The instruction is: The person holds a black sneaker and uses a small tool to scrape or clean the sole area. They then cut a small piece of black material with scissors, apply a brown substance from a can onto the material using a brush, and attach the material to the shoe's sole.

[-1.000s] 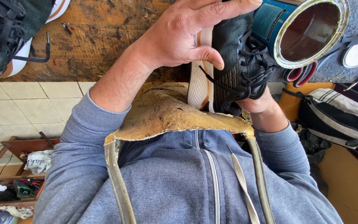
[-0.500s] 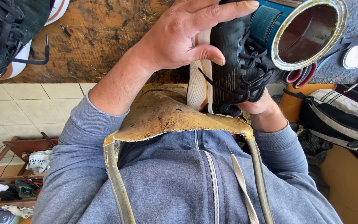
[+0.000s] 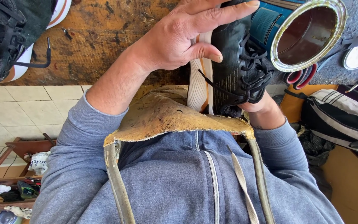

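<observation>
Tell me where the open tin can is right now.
In the head view the open tin can sits at the upper right on the grey surface, right beside the black sneaker held in both hands, with red-handled scissors just below it.

Pale tiled floor (image 3: 17, 112), a worn wooden workbench (image 3: 100, 45) and a low wooden rack (image 3: 17, 166) in daylight.

Open tin (image 3: 307, 35), backpack (image 3: 338, 118), second sneaker (image 3: 9, 37)
</observation>
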